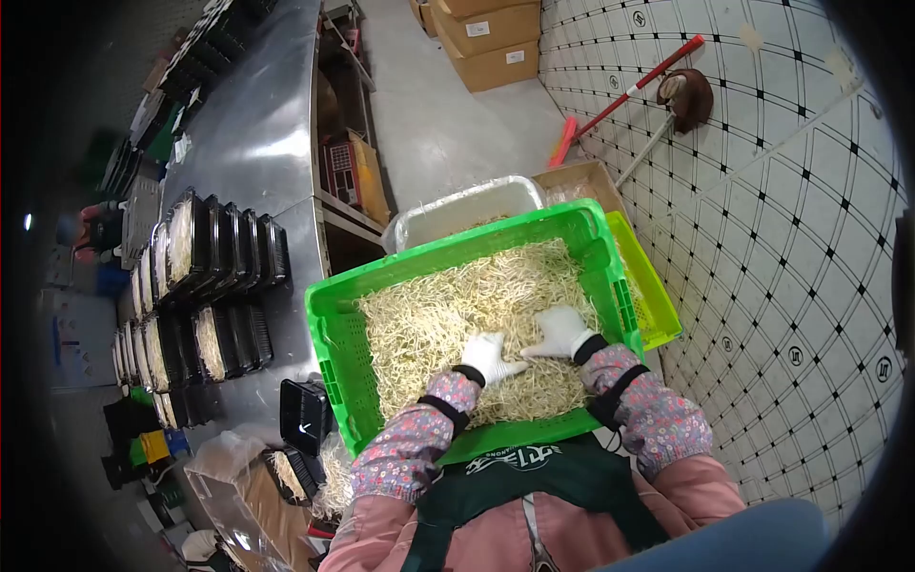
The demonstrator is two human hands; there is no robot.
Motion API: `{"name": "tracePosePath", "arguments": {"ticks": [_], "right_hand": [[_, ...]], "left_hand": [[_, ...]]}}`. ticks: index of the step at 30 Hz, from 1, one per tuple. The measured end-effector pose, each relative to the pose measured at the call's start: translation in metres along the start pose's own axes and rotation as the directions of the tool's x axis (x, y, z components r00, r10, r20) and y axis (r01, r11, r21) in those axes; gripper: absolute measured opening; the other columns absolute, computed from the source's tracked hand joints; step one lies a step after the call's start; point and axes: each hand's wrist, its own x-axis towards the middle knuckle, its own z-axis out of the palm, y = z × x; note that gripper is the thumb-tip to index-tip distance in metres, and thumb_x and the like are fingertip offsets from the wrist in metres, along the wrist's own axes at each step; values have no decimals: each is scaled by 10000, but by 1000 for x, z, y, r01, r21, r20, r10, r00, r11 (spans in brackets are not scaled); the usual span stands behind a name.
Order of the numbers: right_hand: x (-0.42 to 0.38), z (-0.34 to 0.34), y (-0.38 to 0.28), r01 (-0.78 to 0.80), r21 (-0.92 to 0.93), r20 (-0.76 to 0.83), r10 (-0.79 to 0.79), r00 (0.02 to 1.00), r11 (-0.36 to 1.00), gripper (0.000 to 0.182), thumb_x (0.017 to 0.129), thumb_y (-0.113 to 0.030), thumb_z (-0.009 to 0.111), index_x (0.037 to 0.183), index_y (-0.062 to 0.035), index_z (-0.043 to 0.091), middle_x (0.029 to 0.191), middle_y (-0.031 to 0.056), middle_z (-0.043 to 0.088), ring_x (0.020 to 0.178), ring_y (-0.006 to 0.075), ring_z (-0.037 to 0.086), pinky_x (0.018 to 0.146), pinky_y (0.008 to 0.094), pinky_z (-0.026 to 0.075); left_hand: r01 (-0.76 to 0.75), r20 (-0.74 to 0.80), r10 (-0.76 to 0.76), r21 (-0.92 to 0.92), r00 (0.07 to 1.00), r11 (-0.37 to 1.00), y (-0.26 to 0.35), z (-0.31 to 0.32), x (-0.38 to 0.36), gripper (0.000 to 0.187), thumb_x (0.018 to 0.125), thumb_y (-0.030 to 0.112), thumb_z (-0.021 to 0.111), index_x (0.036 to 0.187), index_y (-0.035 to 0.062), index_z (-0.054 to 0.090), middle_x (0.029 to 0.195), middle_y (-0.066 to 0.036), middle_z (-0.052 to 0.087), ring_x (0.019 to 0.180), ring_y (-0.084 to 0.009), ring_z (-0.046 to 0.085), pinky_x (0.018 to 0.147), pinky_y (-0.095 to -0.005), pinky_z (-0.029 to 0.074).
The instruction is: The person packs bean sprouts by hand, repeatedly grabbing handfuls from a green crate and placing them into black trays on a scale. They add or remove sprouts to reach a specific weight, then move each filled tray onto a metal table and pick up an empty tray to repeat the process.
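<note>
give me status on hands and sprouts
Left hand and right hand gloved, flat on sprouts. Sprouts fill green crate. Nothing in the way.

A long steel surface (253, 133) runs up the left side, its top shining under overhead light. Rows of black trays (205, 286) stand packed on it, more stacked at its far end (205, 48). Below its edge sits a shelf holding a red box (341, 170). The floor (448, 124) in the middle is plain grey; to the right it turns to white tiles (782, 238) with small black diamonds at the corners. Cardboard boxes (486, 38) are piled at the top. A red-handled mop (629, 95) and a brown brush (688, 95) lie on the tiles. A clear plastic bag (233, 496) slumps at lower left
</note>
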Motion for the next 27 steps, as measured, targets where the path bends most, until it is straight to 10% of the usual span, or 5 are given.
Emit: {"name": "tracePosePath", "arguments": {"ticks": [5, 13, 17, 21, 27], "right_hand": [[-51, -13, -17, 204, 103, 74, -212, 975, 974, 690, 712, -702, 653, 982, -66, 658, 831, 142, 679, 812, 337, 663, 740, 434, 509], [-5, 18, 18, 254, -49, -97, -257, 961, 966, 963, 622, -772, 681, 1224, -26, 594, 1426, 196, 440, 1334, 382, 386, 1029, 565, 340], [-4, -11, 7, 150, 74, 350, -167, 922, 986, 886, 605, -794, 672, 1037, -21, 660, 1066, 218, 665, 1001, 379, 633, 875, 478, 485], [-47, -40, -7, 369, 61, 226, -373, 900, 927, 787, 587, -768, 694, 902, -47, 662, 838, 169, 689, 827, 353, 677, 729, 429, 531], [-38, -25, 12, 495, -201, 228, -451, 863, 845, 1292, 507, -618, 838, 1519, -87, 236, 1483, 209, 377, 1186, 411, 547, 1007, 462, 428]], "left_hand": [[-59, 76, 66, -90, 995, 994, 7, -2, -66, 942, 729, 614, 718, 1340, -44, 434, 1095, -309, 604, 1013, -400, 615, 910, -441, 488], [260, 254, -163, -418, 953, 870, 3, 5, -14, 1129, 603, 490, 862, 1469, 5, 325, 1270, -262, 580, 1157, -347, 588, 980, -365, 477], [236, 263, -109, -517, 958, 823, 8, 14, -32, 935, 643, 373, 866, 1393, 8, 444, 1145, -193, 668, 1039, -285, 648, 926, -342, 506], [161, 272, -63, -356, 960, 920, 45, -16, -80, 884, 659, 334, 851, 1388, 34, 451, 1048, -169, 702, 1004, -302, 668, 906, -364, 519], [62, 143, -19, -308, 990, 949, 26, 16, -62, 1239, 574, 391, 894, 1518, 32, 175, 1519, -289, 240, 1307, -422, 435, 1071, -407, 409]]}}
